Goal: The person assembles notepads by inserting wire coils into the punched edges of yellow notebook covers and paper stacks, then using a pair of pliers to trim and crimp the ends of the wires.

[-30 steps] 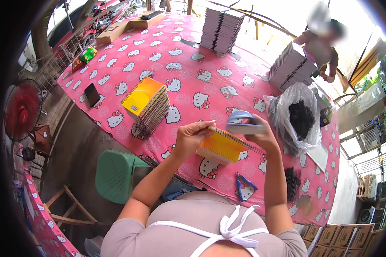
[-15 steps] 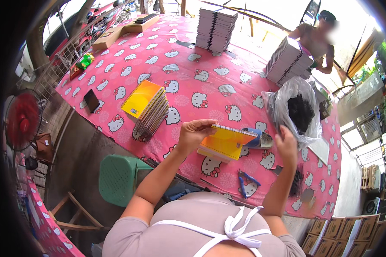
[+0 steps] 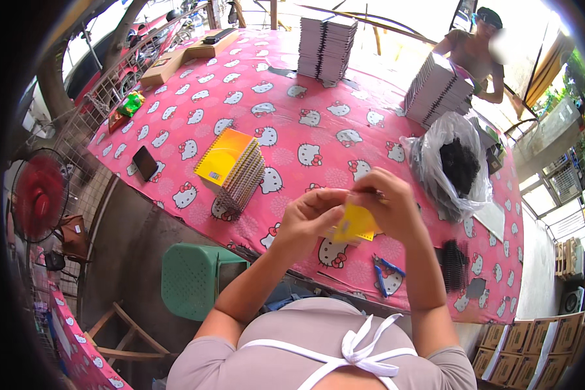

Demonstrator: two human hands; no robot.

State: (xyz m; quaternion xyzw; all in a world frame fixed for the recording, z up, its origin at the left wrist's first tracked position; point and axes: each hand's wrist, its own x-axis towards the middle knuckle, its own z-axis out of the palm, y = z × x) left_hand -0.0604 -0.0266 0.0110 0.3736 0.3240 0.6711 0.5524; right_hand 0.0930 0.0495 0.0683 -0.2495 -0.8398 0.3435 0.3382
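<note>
A yellow spiral notebook (image 3: 355, 223), tilted and slightly blurred, is between my hands in front of me. Closed fingers of my left hand (image 3: 313, 218) pinch at its upper left edge. My right hand (image 3: 389, 203) curls over its wire-bound top, the fingertips meeting those of the left; its exact grip is partly hidden. More yellow shows beneath on the table. Just right of my hands lie blue-handled pliers (image 3: 389, 274). To the left stands a stack of yellow spiral notebooks (image 3: 231, 159).
A pink patterned cloth covers the table (image 3: 292, 169). A clear plastic bag (image 3: 429, 162) with black contents sits at the right, near black wire combs (image 3: 455, 266). Tall stacks of bound pages (image 3: 325, 49) stand at the back; a person is behind the right stack (image 3: 439, 91). A green stool (image 3: 192, 283) is at left.
My right hand has come in from the right to the notebook's top, beside my left hand. The notebook has tilted. The whole view has shifted slightly.
</note>
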